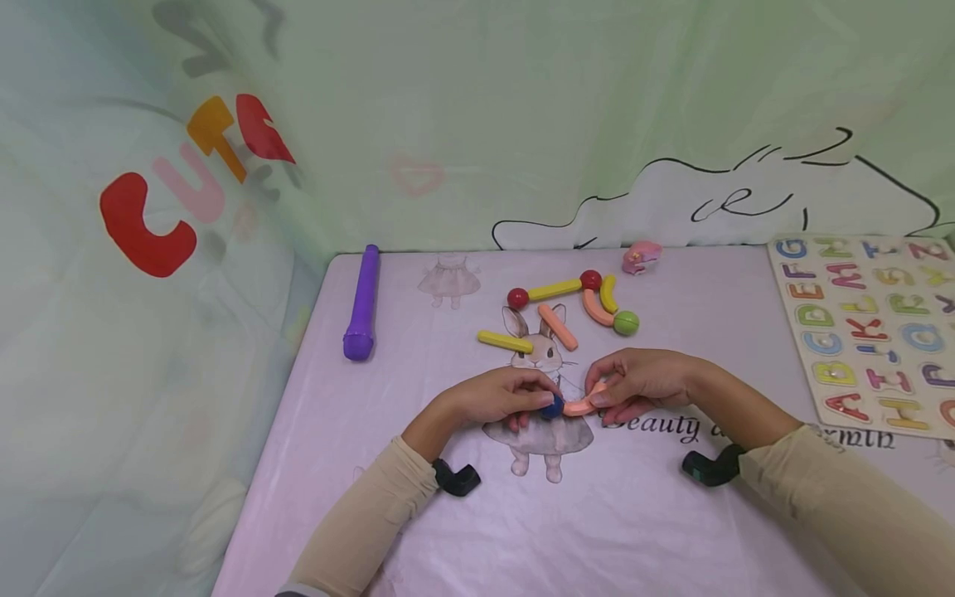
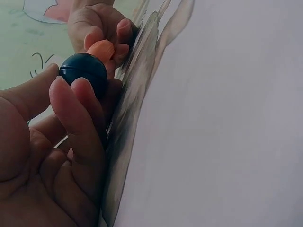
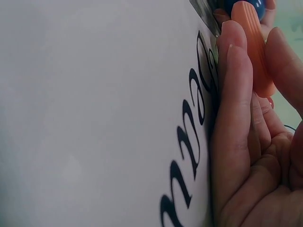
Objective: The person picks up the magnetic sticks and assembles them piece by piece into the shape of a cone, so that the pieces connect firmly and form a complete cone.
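A dark blue ball (image 1: 551, 406) is pinched between the thumb and fingers of my left hand (image 1: 503, 396). My right hand (image 1: 645, 383) grips a curved orange stick (image 1: 578, 408), whose left end meets the ball. In the left wrist view the blue ball (image 2: 85, 71) shows a seam round its middle, with the orange stick (image 2: 102, 49) behind it. Grooves run along the orange stick (image 3: 251, 42) in the right wrist view. Both hands are low over the table, above the printed rabbit.
Beyond the hands lie a yellow stick (image 1: 506, 342), a straight orange stick (image 1: 558, 327) and a joined chain with red balls (image 1: 518, 298) and a green ball (image 1: 626, 322). A purple microphone-shaped toy (image 1: 363, 303) lies left, a pink toy (image 1: 642, 258) at the back, an alphabet board (image 1: 850, 323) right.
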Available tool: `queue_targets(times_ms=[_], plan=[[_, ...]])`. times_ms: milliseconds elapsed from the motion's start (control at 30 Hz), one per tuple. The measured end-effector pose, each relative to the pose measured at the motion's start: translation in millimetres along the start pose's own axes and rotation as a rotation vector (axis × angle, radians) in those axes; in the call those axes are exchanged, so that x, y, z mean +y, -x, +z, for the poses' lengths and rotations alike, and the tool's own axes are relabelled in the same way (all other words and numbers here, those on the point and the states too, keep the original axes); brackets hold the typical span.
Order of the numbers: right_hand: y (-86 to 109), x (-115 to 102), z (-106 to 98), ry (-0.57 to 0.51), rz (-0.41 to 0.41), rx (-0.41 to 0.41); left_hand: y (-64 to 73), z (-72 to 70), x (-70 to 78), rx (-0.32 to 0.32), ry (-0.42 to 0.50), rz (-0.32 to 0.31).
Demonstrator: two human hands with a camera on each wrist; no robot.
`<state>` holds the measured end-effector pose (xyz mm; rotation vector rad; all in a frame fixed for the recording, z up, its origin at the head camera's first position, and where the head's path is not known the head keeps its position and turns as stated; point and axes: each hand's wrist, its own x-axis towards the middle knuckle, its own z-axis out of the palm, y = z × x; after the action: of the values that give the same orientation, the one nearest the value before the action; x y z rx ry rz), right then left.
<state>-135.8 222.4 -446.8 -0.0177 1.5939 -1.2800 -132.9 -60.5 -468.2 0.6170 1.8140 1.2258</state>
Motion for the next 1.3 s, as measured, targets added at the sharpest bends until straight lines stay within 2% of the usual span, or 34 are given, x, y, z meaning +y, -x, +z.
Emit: queue_targets(times_ms=[200,500,1033,1300], plan=[[0.8,-1.1,0.7,0.006,0.008,0.01,0.5,-0.6,0.9,-0.014,0.003,0.005],[1.1,-0.7,-0.6,0.0,0.006,-0.003,2.3,-3.5,3.3,-0.092,-0.007,0.004],[1.3,-1.1,-1.6,-0.013,0.02,0.001,2.1,-3.1,1.1,-0.096,0.007,0.014],[0.1,-0.7,-3.3,-0.02,0.019,-0.018,2.2,-7.3,2.3,-0.079,0.065,0.001]])
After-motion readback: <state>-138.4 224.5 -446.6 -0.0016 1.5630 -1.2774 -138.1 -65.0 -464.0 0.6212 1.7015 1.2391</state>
